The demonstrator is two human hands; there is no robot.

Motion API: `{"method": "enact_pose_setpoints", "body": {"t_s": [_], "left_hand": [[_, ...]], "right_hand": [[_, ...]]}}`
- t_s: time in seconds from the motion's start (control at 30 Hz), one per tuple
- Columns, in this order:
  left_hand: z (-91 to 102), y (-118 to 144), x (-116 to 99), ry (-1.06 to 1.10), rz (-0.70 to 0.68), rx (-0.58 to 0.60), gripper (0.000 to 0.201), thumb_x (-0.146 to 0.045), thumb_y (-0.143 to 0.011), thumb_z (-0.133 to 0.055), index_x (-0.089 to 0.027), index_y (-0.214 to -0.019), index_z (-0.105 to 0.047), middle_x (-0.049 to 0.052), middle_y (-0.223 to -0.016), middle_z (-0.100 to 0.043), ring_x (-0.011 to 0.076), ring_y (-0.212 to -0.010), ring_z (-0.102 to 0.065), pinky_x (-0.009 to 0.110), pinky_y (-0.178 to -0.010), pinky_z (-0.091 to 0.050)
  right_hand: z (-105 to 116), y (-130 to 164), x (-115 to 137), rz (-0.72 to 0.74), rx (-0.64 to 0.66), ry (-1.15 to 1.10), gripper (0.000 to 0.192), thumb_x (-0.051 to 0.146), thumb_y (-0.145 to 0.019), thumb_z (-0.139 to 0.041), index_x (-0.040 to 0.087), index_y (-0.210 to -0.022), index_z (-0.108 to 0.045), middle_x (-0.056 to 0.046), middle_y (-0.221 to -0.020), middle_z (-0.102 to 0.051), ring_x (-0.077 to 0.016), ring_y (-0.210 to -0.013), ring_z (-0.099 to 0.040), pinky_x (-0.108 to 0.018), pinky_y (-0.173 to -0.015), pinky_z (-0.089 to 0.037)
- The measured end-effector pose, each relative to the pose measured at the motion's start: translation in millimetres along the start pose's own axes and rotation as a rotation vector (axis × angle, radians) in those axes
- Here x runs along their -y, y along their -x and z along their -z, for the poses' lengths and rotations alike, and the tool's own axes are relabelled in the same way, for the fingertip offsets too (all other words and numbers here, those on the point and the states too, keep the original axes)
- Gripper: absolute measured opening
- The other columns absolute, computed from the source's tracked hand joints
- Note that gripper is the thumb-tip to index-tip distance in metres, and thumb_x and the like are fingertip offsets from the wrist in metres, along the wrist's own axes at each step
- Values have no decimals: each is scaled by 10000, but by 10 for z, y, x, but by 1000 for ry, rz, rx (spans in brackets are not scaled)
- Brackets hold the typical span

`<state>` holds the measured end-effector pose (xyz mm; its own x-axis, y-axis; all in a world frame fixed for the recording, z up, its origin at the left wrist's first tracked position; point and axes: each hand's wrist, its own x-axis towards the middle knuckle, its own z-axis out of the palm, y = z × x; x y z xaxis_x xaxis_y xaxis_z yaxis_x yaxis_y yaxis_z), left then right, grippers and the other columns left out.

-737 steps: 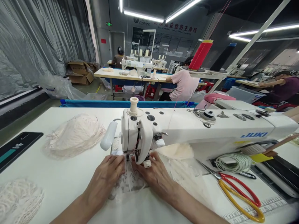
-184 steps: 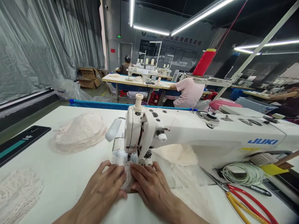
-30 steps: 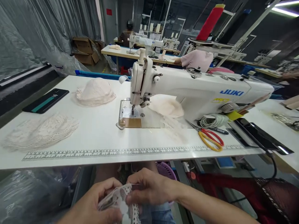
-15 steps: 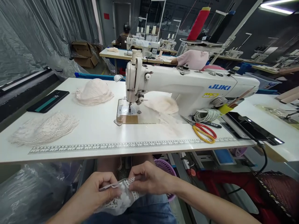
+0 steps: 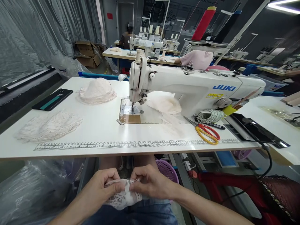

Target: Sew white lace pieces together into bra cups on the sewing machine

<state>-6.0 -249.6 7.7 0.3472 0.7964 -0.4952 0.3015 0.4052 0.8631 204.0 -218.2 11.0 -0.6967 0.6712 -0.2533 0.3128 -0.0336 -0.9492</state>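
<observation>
Over my lap, in front of the table edge, a small piece of white lace fabric (image 5: 124, 197) is stretched between both hands. My left hand (image 5: 103, 187) pinches its left end between thumb and fingers. At the other end, my right hand (image 5: 148, 182) grips it the same way, close to the left. Beyond them on the table stands a white sewing machine (image 5: 192, 81), with a pale fabric cup (image 5: 167, 105) lying under its arm. A stack of lace pieces (image 5: 50, 126) and a pile of cream cups (image 5: 97, 90) lie to the left.
Scissors with red and yellow handles (image 5: 207, 132) lie right of the needle, beside a coil of white cord (image 5: 209, 116). A ruler strip (image 5: 122, 145) runs along the table's front. A black phone-like box (image 5: 52, 100) lies far left. A purple basket (image 5: 167, 170) stands below.
My hands have drawn slightly closer together on the lace, which now lies flatter between them. The whole view has shifted a little, so the table appears farther right.
</observation>
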Motion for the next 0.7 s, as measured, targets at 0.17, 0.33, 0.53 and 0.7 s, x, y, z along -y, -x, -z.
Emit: {"method": "enact_pose_setpoints", "body": {"t_s": [0.17, 0.33, 0.53, 0.7], "left_hand": [[52, 36, 19, 17, -33, -32, 478, -615, -782, -497, -182, -605, -399, -70, -578, -299, 94, -540, -272, 208, -483, -217], [70, 65, -82, 218, 36, 48, 454, -606, -798, -497, -156, -782, -556, -12, -688, -531, 134, -636, -463, 223, -581, -363], [62, -40, -88, 109, 31, 62, 371, -449, -691, -692, -134, -883, -644, 25, -731, -633, 153, -659, -527, 224, -593, -377], [172, -5, -212, -95, -1, 13, 328, -456, -748, -605, -133, -748, -661, 4, -608, -591, 134, -563, -488, 216, -522, -338]], "right_hand": [[-16, -28, -66, 24, 7, 29, 113, 213, -791, -579, 117, -829, -626, -7, -679, -605, -92, -600, -514, -163, -513, -359], [12, -38, -23, 27, 9, 39, 122, 163, -797, -551, 122, -882, -628, -4, -720, -624, -91, -630, -537, -165, -548, -379], [57, -70, 76, 36, -7, 105, 148, 137, -785, -564, 132, -921, -623, 7, -696, -618, -86, -610, -530, -161, -540, -379], [98, -77, 140, 21, -10, 95, 120, 202, -804, -586, 114, -865, -640, 2, -653, -606, -79, -567, -510, -157, -505, -368]]}}
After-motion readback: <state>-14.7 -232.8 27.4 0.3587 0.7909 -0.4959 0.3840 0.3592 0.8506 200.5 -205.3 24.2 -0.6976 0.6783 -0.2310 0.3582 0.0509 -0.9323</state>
